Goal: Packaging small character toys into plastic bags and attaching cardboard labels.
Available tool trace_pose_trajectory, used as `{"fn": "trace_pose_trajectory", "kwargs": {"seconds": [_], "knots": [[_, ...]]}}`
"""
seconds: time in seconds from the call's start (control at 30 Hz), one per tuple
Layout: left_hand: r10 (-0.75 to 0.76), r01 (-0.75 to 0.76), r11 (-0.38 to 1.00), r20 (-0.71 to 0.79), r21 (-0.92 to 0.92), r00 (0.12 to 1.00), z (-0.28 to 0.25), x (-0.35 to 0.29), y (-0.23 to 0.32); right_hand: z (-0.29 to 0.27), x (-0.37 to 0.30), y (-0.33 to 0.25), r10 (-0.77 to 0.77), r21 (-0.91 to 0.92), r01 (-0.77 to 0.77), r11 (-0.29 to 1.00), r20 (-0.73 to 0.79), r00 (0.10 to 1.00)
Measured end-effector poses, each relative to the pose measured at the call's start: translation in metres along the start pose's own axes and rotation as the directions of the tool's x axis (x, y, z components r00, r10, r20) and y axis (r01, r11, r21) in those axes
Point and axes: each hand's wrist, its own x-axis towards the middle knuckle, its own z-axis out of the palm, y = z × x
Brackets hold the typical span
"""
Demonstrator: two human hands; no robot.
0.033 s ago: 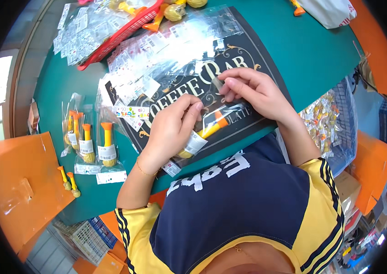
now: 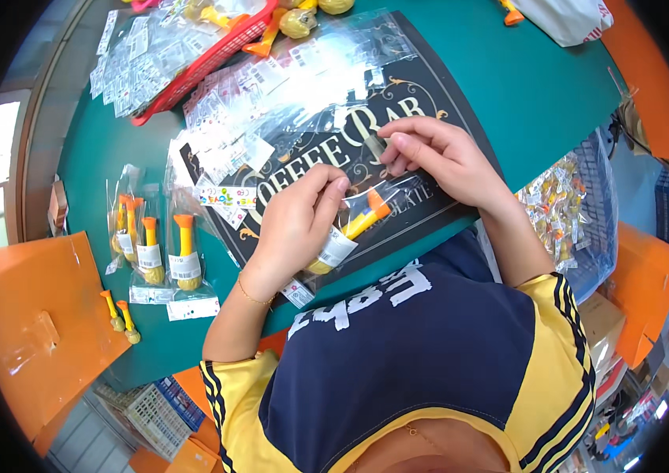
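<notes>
My left hand (image 2: pixel 300 214) is closed, thumb against forefinger, on the clear plastic bag around a yellow toy (image 2: pixel 359 224). That toy has an orange flared end and a gold ball-like end, with a white label (image 2: pixel 336 247) across the bag. To the right, above the dark printed mat (image 2: pixel 460 102), my right hand (image 2: pixel 443 162) has its fingers curled and thumb near the forefinger. A small see-through edge shows at its fingertips; I cannot make out what it is. Loose clear bags (image 2: pixel 271 94) with printed labels lie spread on the mat beyond my hands.
Several bagged toys (image 2: pixel 184 252) lie at the left of the green table (image 2: pixel 539 102), with two small unbagged ones (image 2: pixel 130 322) nearer me. A red basket (image 2: pixel 184 83) holds more bags at the far left. Right of the table, a blue crate (image 2: pixel 598 213) contains many bagged pieces.
</notes>
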Motion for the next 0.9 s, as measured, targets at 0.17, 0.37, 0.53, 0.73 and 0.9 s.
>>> {"fn": "trace_pose_trajectory", "kwargs": {"seconds": [0.17, 0.37, 0.53, 0.73, 0.9], "knots": [[0.082, -0.085, 0.992, 0.031, 0.097, 0.996, 0.005, 0.009, -0.002, 0.001, -0.007, 0.013, 0.002, 0.011, -0.002, 1.0, -0.008, 1.0], [0.115, -0.114, 0.99, 0.012, -0.086, 0.993, 0.008, 0.022, 0.016, 0.012, -0.006, 0.021, -0.066, 0.108, 0.074, 0.991, -0.078, 0.995], [-0.034, 0.081, 0.87, 0.105, -0.486, 0.994, 0.021, 0.025, -0.009, 0.015, -0.008, 0.025, -0.1, 0.095, 0.111, 0.989, -0.121, 0.988], [-0.051, 0.158, 0.819, 0.204, -0.552, 0.978, 0.009, 0.014, -0.009, 0.027, -0.011, 0.022, -0.142, 0.065, 0.148, 0.987, -0.09, 0.986], [-0.005, 0.05, 0.876, 0.094, -0.48, 0.996, 0.01, 0.016, -0.005, 0.034, -0.008, 0.022, -0.123, 0.009, 0.124, 0.992, -0.052, 0.991]]}}
